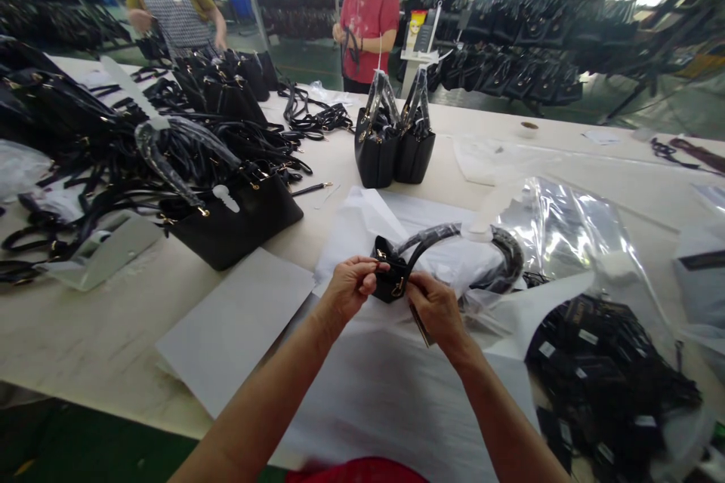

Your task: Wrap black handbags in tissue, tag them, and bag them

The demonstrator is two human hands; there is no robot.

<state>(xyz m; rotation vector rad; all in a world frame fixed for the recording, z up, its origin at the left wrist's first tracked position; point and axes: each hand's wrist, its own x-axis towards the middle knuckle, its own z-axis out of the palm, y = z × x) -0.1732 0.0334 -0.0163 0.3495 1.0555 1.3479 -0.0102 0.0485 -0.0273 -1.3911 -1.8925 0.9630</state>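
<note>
A black handbag (388, 288) lies on white paper in front of me, its end turned toward me. One dark handle (433, 235) arches up, and clear film wraps part of the handles. My left hand (352, 285) is closed in a pinch at the bag's left upper edge; what sits between the fingertips is too small to make out. My right hand (440, 311) is closed beside the gold ring at the bag's right side. A thin dark flat piece, like a hang tag (420, 326), sticks out below its fingers.
Black tags with white labels (600, 377) are heaped at right, near clear plastic bags (572, 219). Two black handbags (377, 158) stand ahead. A larger black bag (238, 223), many straps and paper sheets (238, 324) lie left. Two people (371, 23) stand across the table.
</note>
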